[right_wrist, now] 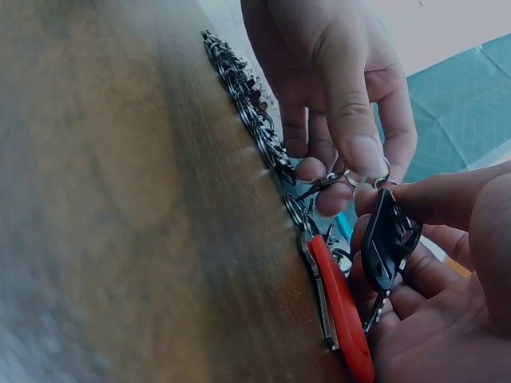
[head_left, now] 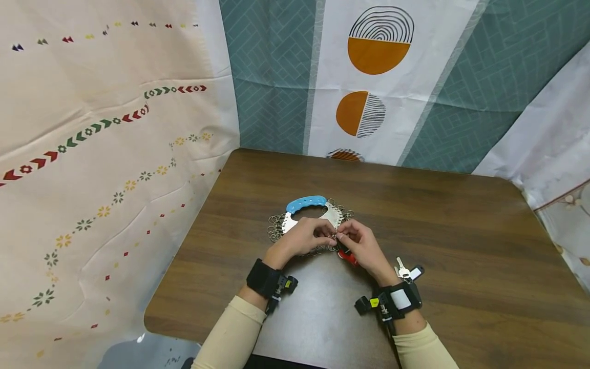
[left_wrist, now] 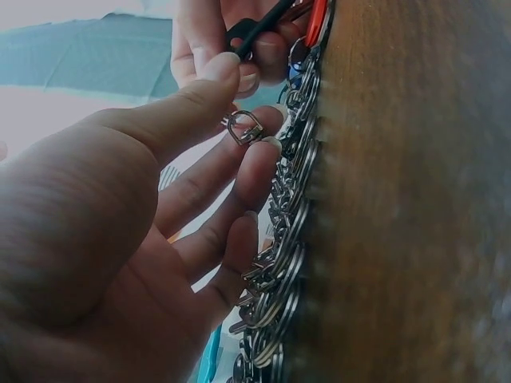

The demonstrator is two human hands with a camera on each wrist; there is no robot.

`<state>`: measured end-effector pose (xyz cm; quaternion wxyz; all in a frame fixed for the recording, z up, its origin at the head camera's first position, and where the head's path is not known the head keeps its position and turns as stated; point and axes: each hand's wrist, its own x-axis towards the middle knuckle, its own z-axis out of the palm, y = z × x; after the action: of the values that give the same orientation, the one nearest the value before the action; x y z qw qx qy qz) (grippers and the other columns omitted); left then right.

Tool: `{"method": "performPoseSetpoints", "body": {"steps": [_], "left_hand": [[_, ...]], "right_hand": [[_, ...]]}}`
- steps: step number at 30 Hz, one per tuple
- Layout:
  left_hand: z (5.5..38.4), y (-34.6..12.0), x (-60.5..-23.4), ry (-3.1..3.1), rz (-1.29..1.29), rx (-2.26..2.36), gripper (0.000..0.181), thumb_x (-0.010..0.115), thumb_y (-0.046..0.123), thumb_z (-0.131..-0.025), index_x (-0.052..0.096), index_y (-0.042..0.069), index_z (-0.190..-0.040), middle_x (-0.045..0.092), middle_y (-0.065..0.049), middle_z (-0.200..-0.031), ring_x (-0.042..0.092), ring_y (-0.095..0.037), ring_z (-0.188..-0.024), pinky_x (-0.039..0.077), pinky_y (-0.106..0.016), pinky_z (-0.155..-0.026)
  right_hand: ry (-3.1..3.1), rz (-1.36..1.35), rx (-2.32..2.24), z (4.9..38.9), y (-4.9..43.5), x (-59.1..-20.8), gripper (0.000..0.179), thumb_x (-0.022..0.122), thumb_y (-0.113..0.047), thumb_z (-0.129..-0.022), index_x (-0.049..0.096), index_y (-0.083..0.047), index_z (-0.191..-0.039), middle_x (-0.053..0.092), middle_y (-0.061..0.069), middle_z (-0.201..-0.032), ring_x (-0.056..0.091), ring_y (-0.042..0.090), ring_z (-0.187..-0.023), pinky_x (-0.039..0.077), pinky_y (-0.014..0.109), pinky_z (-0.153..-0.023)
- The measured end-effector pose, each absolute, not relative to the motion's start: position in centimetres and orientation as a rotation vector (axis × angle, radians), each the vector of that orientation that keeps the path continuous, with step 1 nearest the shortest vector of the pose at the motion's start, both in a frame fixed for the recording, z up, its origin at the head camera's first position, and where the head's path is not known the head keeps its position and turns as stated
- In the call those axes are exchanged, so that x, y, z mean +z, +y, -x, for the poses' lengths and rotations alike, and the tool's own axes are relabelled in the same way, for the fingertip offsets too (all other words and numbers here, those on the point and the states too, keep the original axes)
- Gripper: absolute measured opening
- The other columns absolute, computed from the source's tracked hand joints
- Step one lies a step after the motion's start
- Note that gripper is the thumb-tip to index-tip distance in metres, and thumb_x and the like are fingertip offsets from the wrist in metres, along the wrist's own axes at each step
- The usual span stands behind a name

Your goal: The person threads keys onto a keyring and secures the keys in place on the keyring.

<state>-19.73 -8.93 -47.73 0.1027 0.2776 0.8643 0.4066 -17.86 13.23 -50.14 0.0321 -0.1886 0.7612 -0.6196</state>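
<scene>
A white ring-shaped key holder (head_left: 288, 223) with a blue grip (head_left: 306, 202) lies on the table, fringed by many metal key rings (left_wrist: 275, 311). At its near right side, my left hand (head_left: 310, 237) pinches a small split ring (right_wrist: 389, 169) between thumb and fingers; a metal clasp (left_wrist: 244, 129) shows by its fingertips. My right hand (head_left: 361, 245) meets the left hand there, gripping a black-headed key (right_wrist: 384, 249) at that ring. Below the right fingers lies a red-handled metal item (right_wrist: 342, 307), its kind unclear. Whether the ring is threaded through the key, I cannot tell.
Outside my right wrist lie a silver key (head_left: 402, 268) and a dark tag with a white label (head_left: 416, 272). The wooden table (head_left: 461, 220) reaches back to a teal and white curtain (head_left: 272, 77); a patterned cloth (head_left: 115, 154) hangs at left.
</scene>
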Motion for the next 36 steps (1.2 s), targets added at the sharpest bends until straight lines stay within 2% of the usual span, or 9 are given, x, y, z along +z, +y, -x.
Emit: {"method": "performPoseSetpoints", "body": {"steps": [26,36], "left_hand": [[19.73,-8.81,-47.66,2.581,-0.854,1.177,0.017,0.074,0.037,-0.101,0.076,0.021,-0.107,0.073,0.014,-0.093,0.067,-0.003,-0.085,0.054,-0.027,-0.078],[19.8,-8.89,-47.77,2.588,-0.862,1.163,0.021,0.072,0.042,-0.102,0.077,0.023,-0.109,0.073,0.015,-0.096,0.065,-0.004,-0.084,0.053,-0.027,-0.076]], "right_hand": [[2.343,0.606,-1.863,17.95,13.56,-50.09,0.006,0.065,0.003,-0.102,0.067,0.0,-0.106,0.072,0.017,-0.1,0.065,0.019,-0.084,0.053,0.027,-0.076],[2.33,0.634,-1.863,17.98,13.65,-50.13,0.007,0.065,0.004,-0.101,0.068,0.0,-0.106,0.073,0.016,-0.1,0.066,0.021,-0.086,0.053,0.027,-0.077]]}}
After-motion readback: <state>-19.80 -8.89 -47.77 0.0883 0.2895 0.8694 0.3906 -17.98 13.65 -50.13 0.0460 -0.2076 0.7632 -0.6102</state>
